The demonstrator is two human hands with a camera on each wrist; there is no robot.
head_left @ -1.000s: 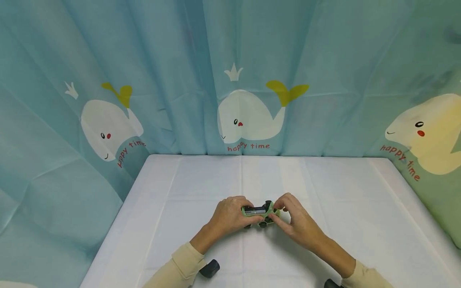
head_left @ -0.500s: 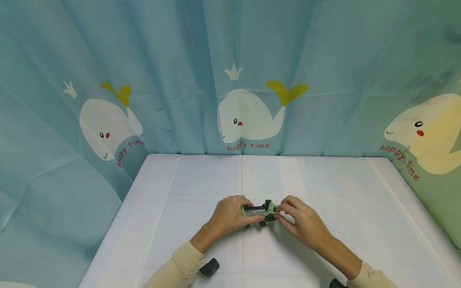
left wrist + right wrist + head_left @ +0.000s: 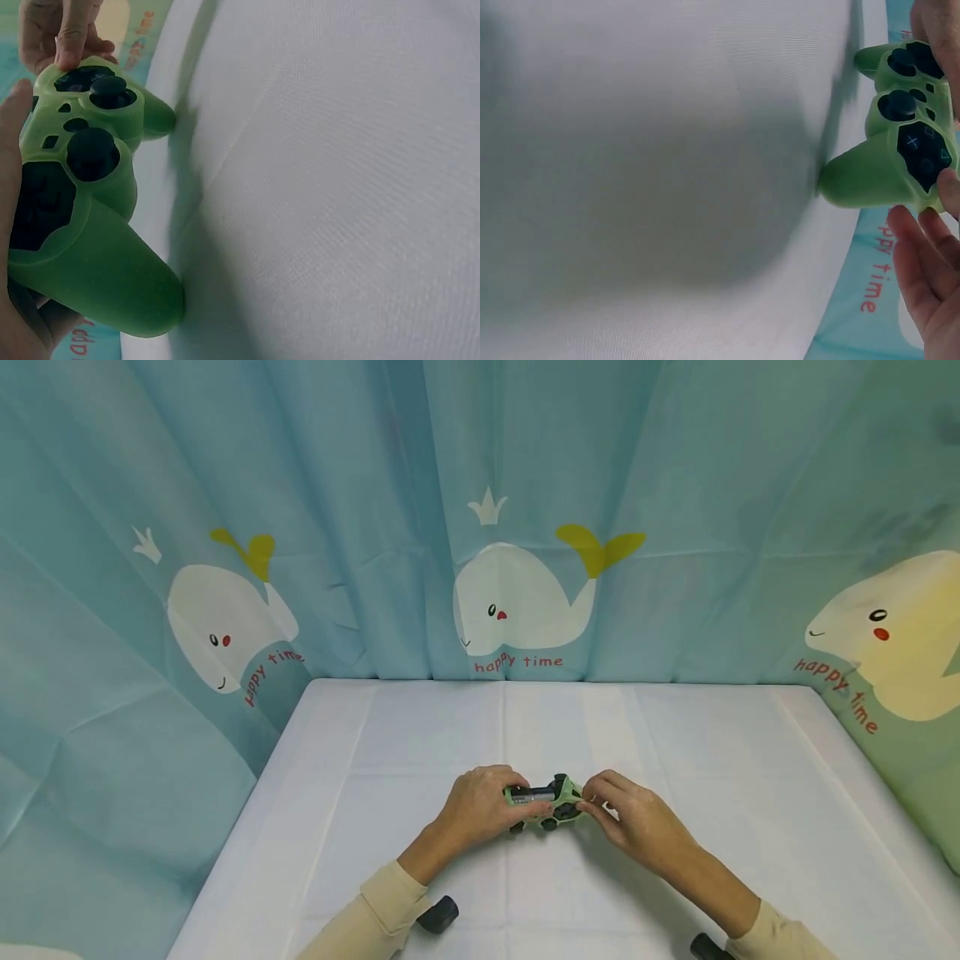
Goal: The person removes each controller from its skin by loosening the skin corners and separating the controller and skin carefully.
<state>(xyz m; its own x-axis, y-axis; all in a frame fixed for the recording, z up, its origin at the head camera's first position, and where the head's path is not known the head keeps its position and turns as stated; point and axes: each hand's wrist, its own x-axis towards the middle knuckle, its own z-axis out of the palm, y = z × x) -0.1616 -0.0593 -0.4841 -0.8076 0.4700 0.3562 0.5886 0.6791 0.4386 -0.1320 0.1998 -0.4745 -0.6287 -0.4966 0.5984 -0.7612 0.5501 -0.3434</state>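
Note:
A game controller in a pale green silicone cover is held up on its edge over the white table, its handles pointing towards the person. The left hand grips its left end, thumb along the front side. At the opposite end the right hand pinches the corner between thumb and fingers. The left wrist view shows the controller's face with two black thumbsticks and the direction pad. In the right wrist view the symbol buttons show through the cover, with the right thumb at their edge and the other fingers beyond it.
A white cloth-covered table spreads around the hands. Blue-green curtains with printed whales hang behind and at both sides. Black wrist devices sit by both beige sleeves.
The right hand has shifted right, from over the controller's right part to its outer corner, uncovering more of the buttons. The left hand keeps its grip, nearly still.

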